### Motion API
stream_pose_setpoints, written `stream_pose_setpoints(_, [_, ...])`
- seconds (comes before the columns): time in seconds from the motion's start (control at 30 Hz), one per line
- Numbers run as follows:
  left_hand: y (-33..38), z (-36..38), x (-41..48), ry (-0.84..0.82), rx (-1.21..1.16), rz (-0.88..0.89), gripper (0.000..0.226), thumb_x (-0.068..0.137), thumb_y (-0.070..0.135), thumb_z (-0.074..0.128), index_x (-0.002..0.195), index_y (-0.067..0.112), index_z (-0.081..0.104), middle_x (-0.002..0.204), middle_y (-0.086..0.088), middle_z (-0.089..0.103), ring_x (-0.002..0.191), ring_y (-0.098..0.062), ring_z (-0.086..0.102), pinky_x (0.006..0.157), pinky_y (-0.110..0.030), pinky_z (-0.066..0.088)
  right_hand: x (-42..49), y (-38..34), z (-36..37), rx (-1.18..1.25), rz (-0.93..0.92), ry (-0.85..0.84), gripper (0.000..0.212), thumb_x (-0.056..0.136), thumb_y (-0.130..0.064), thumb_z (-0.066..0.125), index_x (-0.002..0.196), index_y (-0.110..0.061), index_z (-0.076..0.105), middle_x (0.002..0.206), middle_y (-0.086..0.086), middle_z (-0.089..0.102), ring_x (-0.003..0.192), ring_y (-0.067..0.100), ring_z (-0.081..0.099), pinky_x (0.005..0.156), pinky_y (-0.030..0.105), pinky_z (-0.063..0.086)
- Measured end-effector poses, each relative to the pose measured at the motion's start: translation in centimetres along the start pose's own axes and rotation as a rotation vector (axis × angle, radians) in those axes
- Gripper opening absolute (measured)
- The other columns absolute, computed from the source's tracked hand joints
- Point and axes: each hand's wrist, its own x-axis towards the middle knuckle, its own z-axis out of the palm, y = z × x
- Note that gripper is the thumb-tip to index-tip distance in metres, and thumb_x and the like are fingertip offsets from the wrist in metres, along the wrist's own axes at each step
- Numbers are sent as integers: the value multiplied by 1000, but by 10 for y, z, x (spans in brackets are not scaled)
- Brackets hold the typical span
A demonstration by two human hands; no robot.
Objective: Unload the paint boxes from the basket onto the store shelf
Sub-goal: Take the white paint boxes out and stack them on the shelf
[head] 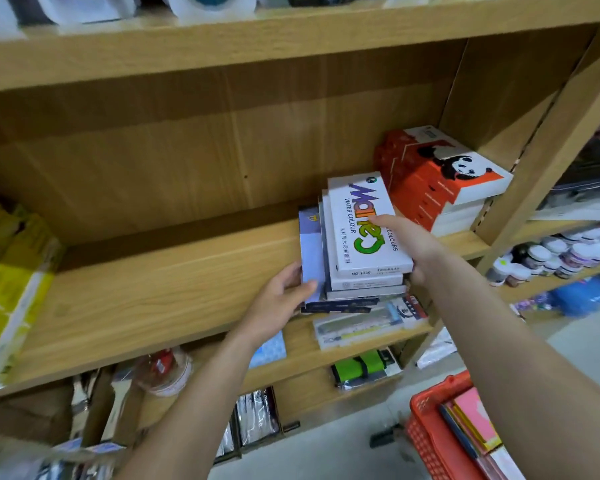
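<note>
A stack of paint boxes lies on the wooden shelf; on top is a white water-colour box with bright lettering. A pale lilac box sticks out at the stack's left side. My left hand grips the near left corner of the stack, thumb on the lilac box. My right hand holds the stack's right side, thumb lying on the top box. The red basket stands on the floor at the lower right, with a pink box and other flat boxes upright inside.
Red panda-print boxes are piled right of the stack against the shelf upright. A flat clear case lies under the stack's near edge. Yellow packages fill the shelf's left end. Paint jars stand on the neighbouring unit.
</note>
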Motion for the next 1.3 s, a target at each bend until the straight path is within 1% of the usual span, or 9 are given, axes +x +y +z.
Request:
stream_pose_setpoints(0.1, [-2,4,-10,-11,98,12,108,65,59,79,156,24,34,149,12,49,138,-3,44,111,-25,40,5,-3,-2,-64,30,3,21,95,-33,70,92,-14,78,81,10,84,64,24,81,56,37,66])
stream_pose_setpoints(0.2, [-2,10,-10,20,131,35,120,58,61,81,158,22,27,159,5,40,143,-7,38,117,-39,38,2,3,-2,-190,12,-2,31,94,-43,67,103,-15,79,87,5,85,85,26,80,93,43,61])
stream_pose_setpoints(0.3, [-3,16,-9,64,144,49,110,66,54,78,158,20,29,159,2,41,144,-11,39,116,-42,39,-5,4,-6,-263,-20,7,35,93,-48,68,106,-17,79,87,0,86,91,23,79,100,41,55])
stream_pose_setpoints(0.43, [-5,37,-6,99,134,75,89,83,36,75,158,21,27,160,0,38,146,-11,36,116,-44,39,-18,25,-23,-51,-123,146,48,80,-50,74,119,-22,66,105,2,82,97,22,77,92,44,56])
stream_pose_setpoints(0.6, [2,70,15,125,283,101,79,95,43,63,159,27,20,162,-1,34,148,-20,32,117,-33,29,-16,46,-42,16,-243,166,18,98,-39,67,114,-33,70,107,-9,83,97,13,79,86,39,58])
stream_pose_setpoints(0.9, [41,118,106,127,320,63,82,94,39,66,159,16,21,161,-3,36,147,-23,35,114,-32,30,5,65,-85,-265,-367,568,37,105,-39,50,137,-24,60,106,-23,63,110,15,61,86,29,45])
stream_pose_setpoints(1.03, [48,125,123,165,331,62,87,89,39,72,158,16,24,158,-4,42,145,-24,39,117,-40,35,-2,83,-81,-526,-457,386,50,104,-28,55,154,-24,51,111,-17,68,101,18,67,95,38,50])
stream_pose_setpoints(1.13, [42,121,122,169,320,105,83,85,37,75,155,22,32,149,0,55,135,-22,50,110,-42,43,2,82,-75,-678,-520,378,54,105,-27,57,157,-21,48,152,2,60,135,27,55,111,45,45])
stream_pose_setpoints(1.3, [38,115,124,140,392,167,79,81,36,79,148,27,39,137,2,64,123,-20,60,98,-35,50,5,85,-75,-748,-494,337,57,102,-24,59,158,-27,47,156,3,57,127,35,60,101,37,46])
